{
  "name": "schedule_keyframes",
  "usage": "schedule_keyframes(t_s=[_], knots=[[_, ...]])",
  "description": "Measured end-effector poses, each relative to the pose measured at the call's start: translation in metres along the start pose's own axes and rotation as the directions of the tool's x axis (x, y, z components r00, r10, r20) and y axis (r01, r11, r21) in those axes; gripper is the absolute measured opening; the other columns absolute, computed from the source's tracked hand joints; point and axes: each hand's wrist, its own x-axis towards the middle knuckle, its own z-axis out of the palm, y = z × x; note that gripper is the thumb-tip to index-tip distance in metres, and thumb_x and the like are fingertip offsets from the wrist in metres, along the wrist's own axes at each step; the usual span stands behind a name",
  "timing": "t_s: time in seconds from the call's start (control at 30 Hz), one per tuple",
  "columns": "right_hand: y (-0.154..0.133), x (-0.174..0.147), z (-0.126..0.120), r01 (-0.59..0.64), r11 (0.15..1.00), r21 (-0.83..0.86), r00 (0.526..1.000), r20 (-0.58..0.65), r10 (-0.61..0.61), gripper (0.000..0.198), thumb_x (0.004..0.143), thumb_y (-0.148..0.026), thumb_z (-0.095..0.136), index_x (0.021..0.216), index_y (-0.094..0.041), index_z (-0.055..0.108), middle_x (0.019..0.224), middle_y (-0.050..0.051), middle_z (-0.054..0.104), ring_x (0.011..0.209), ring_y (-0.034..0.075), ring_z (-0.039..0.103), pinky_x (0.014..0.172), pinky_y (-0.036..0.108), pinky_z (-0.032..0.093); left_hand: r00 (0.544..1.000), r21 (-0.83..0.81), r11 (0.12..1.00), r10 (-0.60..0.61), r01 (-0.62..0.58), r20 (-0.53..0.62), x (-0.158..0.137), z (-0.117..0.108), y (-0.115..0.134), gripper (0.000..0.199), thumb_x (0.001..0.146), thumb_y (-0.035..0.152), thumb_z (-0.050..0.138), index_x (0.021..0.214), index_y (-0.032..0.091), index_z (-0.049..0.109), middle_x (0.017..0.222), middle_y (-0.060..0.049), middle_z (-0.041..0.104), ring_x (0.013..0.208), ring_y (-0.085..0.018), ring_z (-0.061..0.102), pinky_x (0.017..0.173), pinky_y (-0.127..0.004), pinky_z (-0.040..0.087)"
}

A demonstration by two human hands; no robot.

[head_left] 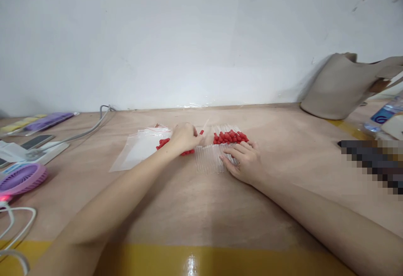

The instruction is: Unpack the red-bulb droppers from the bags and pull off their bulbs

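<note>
My left hand (pixel 185 136) is closed in a pinch on a thin clear tube with a red cap (pixel 202 132), its clear end slanting up and away. Beneath and beside that hand lie loose red caps (pixel 163 142), partly hidden by it. To its right sits a row of red-capped tubes (pixel 231 136), their clear ends toward the wall. Nearer to me lies a row of clear tubes (pixel 208 159) without visible caps. My right hand (pixel 244 161) rests at the right end of these, fingers apart and slightly curved, with nothing visible in its grasp.
A clear plastic bag (pixel 135 152) lies flat left of the caps. Farther left are a purple fan (pixel 23 179), cables, phones and a packet (pixel 50 121). At right stand a beige bag (pixel 336 85) and a bottle (pixel 382 114), with a dark pixelated object (pixel 371 162) nearby.
</note>
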Motion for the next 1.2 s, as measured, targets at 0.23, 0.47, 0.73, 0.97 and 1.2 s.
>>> schedule_keyframes(t_s=[0.23, 0.47, 0.73, 0.97, 1.2], knots=[[-0.003, 0.004, -0.006, 0.151, 0.987, 0.048, 0.988, -0.029, -0.149, 0.05, 0.079, -0.037, 0.056, 0.124, -0.016, 0.048, 0.121, 0.012, 0.055, 0.113, 0.026, 0.049, 0.097, 0.043, 0.035, 0.796, 0.309, 0.782, 0.595, -0.541, -0.112, -0.069, -0.003, -0.017, 0.009, 0.075, 0.019, 0.051, 0.074, 0.016, 0.058, 0.078, -0.007, 0.065, 0.077, -0.02, 0.059, 0.071, -0.035, 0.044], [-0.005, 0.001, -0.004, 0.334, 0.932, 0.141, 0.923, 0.153, -0.354, 0.019, 0.084, -0.029, 0.053, 0.098, -0.022, 0.063, 0.104, 0.002, 0.066, 0.112, 0.021, 0.051, 0.107, 0.052, 0.019, 0.644, 0.252, 0.693, 0.721, -0.676, -0.255, -0.089, 0.015, -0.033, 0.009, 0.074, 0.013, 0.056, 0.082, 0.016, 0.056, 0.083, -0.005, 0.067, 0.075, -0.017, 0.06, 0.067, -0.031, 0.047], [-0.005, -0.001, -0.001, 0.277, 0.942, 0.19, 0.943, 0.136, -0.305, 0.014, 0.084, -0.023, 0.052, 0.092, -0.022, 0.064, 0.093, 0.0, 0.069, 0.103, 0.02, 0.057, 0.107, 0.053, 0.016, 0.717, 0.023, 0.74, 0.658, -0.672, -0.23, -0.083, 0.03, -0.028, 0.035, 0.078, 0.026, 0.061, 0.11, 0.015, 0.055, 0.111, -0.011, 0.061, 0.109, -0.022, 0.054, 0.092, -0.039, 0.046], [-0.006, -0.002, -0.004, 0.239, 0.955, 0.174, 0.952, 0.149, -0.266, 0.015, 0.083, -0.028, 0.055, 0.091, -0.02, 0.064, 0.092, 0.001, 0.069, 0.1, 0.021, 0.057, 0.106, 0.053, 0.017, 0.659, 0.069, 0.697, 0.702, -0.714, -0.271, -0.077, 0.042, -0.019, 0.016, 0.082, 0.018, 0.057, 0.097, 0.014, 0.059, 0.095, -0.007, 0.069, 0.093, -0.017, 0.063, 0.087, -0.034, 0.051], [-0.012, -0.003, -0.001, 0.278, 0.928, 0.247, 0.945, 0.103, -0.31, 0.013, 0.085, -0.02, 0.05, 0.086, -0.017, 0.063, 0.082, 0.002, 0.07, 0.086, 0.015, 0.062, 0.101, 0.043, 0.035, 0.567, 0.217, 0.618, 0.783, -0.755, -0.255, -0.078, 0.037, -0.015, 0.015, 0.082, 0.018, 0.057, 0.096, 0.012, 0.058, 0.097, -0.008, 0.068, 0.096, -0.017, 0.062, 0.093, -0.036, 0.048]])
